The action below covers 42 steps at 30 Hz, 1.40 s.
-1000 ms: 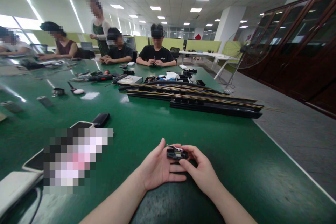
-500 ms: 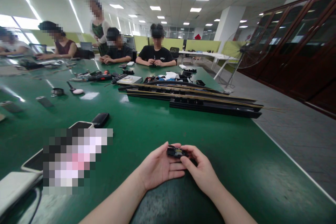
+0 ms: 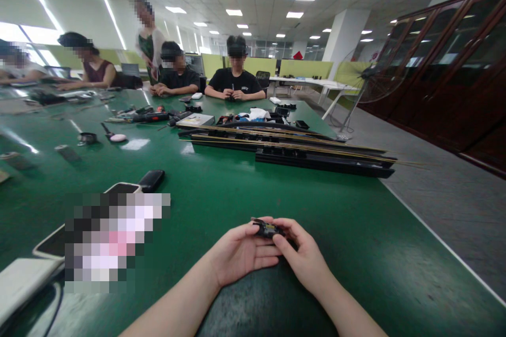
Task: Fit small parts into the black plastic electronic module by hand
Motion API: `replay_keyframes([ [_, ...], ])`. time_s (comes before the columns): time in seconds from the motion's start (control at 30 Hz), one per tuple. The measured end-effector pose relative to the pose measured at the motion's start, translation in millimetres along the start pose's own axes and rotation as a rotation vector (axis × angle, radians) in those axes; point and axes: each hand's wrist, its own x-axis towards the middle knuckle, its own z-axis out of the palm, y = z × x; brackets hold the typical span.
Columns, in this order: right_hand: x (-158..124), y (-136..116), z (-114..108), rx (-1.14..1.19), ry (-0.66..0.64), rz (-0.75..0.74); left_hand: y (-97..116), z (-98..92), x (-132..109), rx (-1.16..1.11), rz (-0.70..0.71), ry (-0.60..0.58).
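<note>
A small black part with a yellowish strip [image 3: 269, 229] is held between my hands, above the near side of the green table [image 3: 221, 189]. My left hand [image 3: 241, 253] is turned palm up under it, thumb pressed on the part's left end and fingers behind and below. From the right, my right hand [image 3: 302, 250] grips the other end between thumb and fingers. The fingers cover much of the part, and its exact kind cannot be made out.
Long black rails [image 3: 324, 160] with thin brass-coloured rods lie across the table ahead. To my left are a phone [image 3: 51, 234], a black case [image 3: 152, 181] and a white box [image 3: 27, 284]. Tools [image 3: 148, 116] lie farther back. Several people are around the far side.
My left thumb has come down onto the left end of the black part. My right hand has barely moved. The standing person's arms have shifted slightly.
</note>
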Motion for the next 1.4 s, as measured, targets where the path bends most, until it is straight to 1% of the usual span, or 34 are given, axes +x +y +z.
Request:
replay_keyframes([
  [0.1, 0.1, -0.3, 0.1, 0.001, -0.010, -0.004, -0.2, -0.5, -0.4, -0.004, -0.010, 0.001],
  [0.37, -0.6, 1.5, -0.4, -0.035, -0.006, 0.033, 0.8, -0.6, -0.3, 0.004, 0.017, 0.003],
  [0.6, -0.9, 3.4, -0.4, -0.054, -0.005, 0.032, 0.2, -2.5, -0.1, 0.001, 0.022, -0.027],
  [0.77, -0.9, 1.5, -0.9, -0.074, -0.002, 0.007, 0.4, -1.8, -0.5, -0.011, 0.024, -0.039],
  [0.97, -1.1, -3.0, -1.2, -0.096, -0.019, -0.008, 0.9, -1.2, -0.6, -0.058, 0.041, -0.026],
  [1.23, -0.7, -1.8, -1.4, -0.087, -0.018, -0.026, 0.6, -2.1, -0.1, -0.058, 0.036, -0.072],
  [1.4, -1.0, -2.3, -1.5, -0.117, -0.014, -0.014, 0.9, -0.1, -0.6, -0.056, 0.034, -0.045],
])
